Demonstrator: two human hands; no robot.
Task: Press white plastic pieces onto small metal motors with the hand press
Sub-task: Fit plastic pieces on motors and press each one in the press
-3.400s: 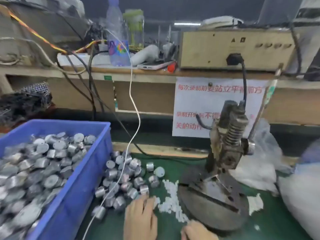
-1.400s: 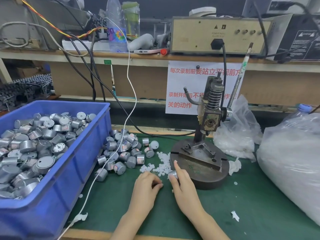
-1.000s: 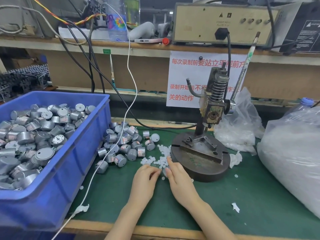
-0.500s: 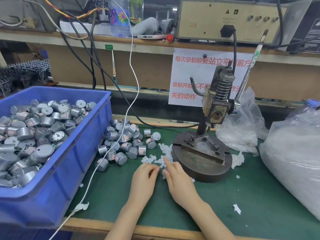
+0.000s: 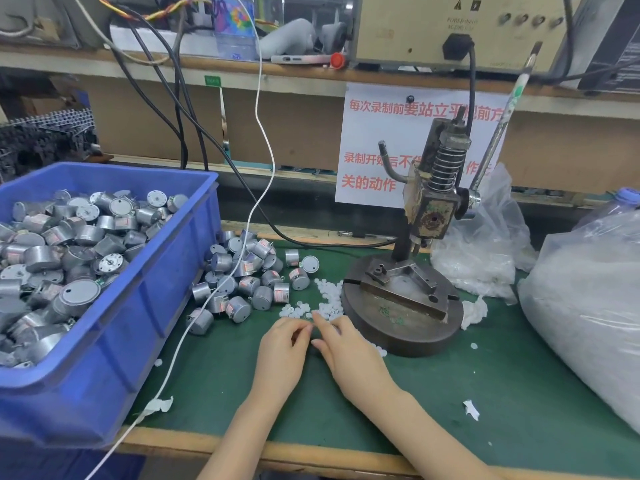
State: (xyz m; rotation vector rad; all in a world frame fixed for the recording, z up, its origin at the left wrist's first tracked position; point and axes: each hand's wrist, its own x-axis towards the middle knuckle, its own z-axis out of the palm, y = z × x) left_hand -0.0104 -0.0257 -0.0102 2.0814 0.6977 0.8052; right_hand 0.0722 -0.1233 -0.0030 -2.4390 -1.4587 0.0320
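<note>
Near the front of the green mat, my left hand (image 5: 282, 355) and my right hand (image 5: 349, 355) lie with fingertips meeting. The left hand's fingers are curled and pinch a small white plastic piece. The right index finger reaches into the heap of white plastic pieces (image 5: 329, 299); whatever lies under that hand is hidden. Just right of the hands stands the hand press (image 5: 429, 216) on its round metal base (image 5: 401, 320), its lever (image 5: 502, 116) raised. Loose metal motors (image 5: 242, 275) lie in a pile to the left of the white pieces.
A blue bin (image 5: 166, 289) full of motors fills the left side. A white cable (image 5: 256, 202) runs across the loose motors to the table's front edge. Two clear plastic bags (image 5: 478, 258) (image 5: 588, 306) sit right of the press. A shelf with equipment runs behind.
My right hand showed a motor between its fingers 1.4 s ago; that motor is no longer visible. Both hands have drawn together at the white pieces. The view has tilted down slightly.
</note>
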